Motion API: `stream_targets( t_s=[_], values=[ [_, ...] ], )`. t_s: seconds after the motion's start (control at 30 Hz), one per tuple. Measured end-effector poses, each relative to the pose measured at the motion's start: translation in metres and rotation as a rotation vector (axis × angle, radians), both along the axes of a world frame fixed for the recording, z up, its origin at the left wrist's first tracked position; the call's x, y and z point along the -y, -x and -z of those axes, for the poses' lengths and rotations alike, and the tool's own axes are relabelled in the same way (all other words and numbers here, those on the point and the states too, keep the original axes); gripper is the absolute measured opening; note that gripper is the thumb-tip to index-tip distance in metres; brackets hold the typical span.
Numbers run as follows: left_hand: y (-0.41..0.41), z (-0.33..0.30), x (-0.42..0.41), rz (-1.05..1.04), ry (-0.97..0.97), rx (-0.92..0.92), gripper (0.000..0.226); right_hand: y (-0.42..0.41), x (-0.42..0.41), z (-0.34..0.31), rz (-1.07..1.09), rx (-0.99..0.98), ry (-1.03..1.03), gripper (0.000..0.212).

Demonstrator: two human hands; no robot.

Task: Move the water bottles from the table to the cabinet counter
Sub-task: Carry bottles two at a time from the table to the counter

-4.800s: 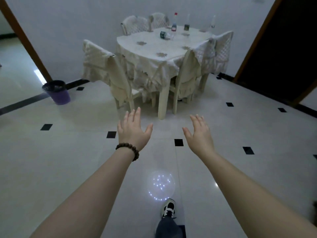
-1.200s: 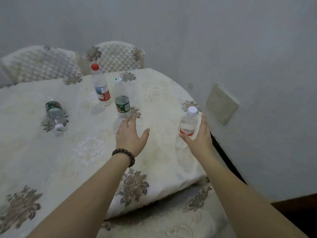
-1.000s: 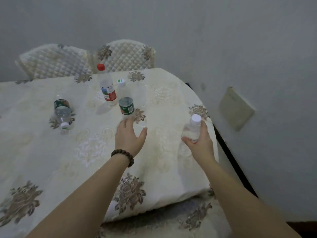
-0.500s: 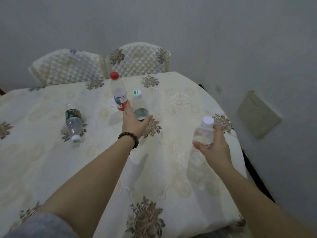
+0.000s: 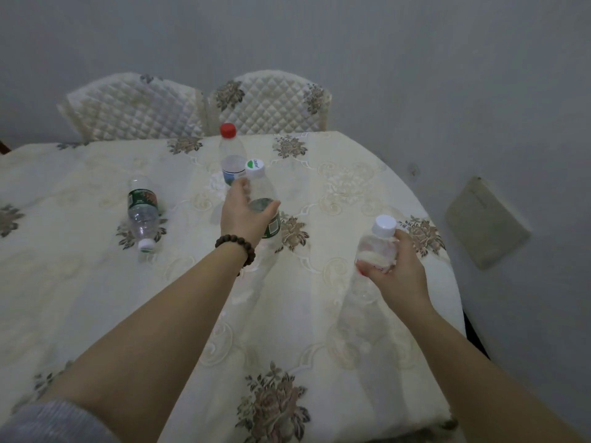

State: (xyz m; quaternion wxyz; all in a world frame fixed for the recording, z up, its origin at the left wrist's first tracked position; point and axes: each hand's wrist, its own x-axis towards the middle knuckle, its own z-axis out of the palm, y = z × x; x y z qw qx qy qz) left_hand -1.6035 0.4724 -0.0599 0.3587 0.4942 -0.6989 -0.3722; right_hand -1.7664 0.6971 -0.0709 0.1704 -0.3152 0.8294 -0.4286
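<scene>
Dim, flat indoor light with a cool grey cast, no single source visible. Soft faint shadows only, under the forearms on the tablecloth (image 5: pixel 96 282). Slight pale sheen near the tablecloth's centre, no hard glare. Mild softness and grain throughout, bottle labels unreadable. Wide-angle bending toward the borders, curving the tablecloth's far edge and stretching the forearms

Green-label bottle (image 5: pixel 263 199) lower body hidden behind left hand (image 5: pixel 244 215) — label unreadable.
</scene>
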Motion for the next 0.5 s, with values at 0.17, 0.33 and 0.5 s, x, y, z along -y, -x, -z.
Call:
stream_targets(
  t_s=[0.17, 0.33, 0.5],
  values=[
    [-0.056, -0.033, -0.026, -0.138, 0.059, 0.010, 0.069, -0.023, 0.008, -0.011, -0.134, 0.015, 0.032, 0.079],
    [-0.143, -0.067, -0.066, -0.329, 0.086, -0.011, 0.069, -0.079, 0.031, -0.031, -0.373, 0.026, 0.089, 0.079],
    [-0.245, -0.099, -0.123, -0.560, 0.115, 0.002, 0.070, -0.166, 0.051, -0.062, -0.645, 0.048, 0.175, 0.079]
  ],
)
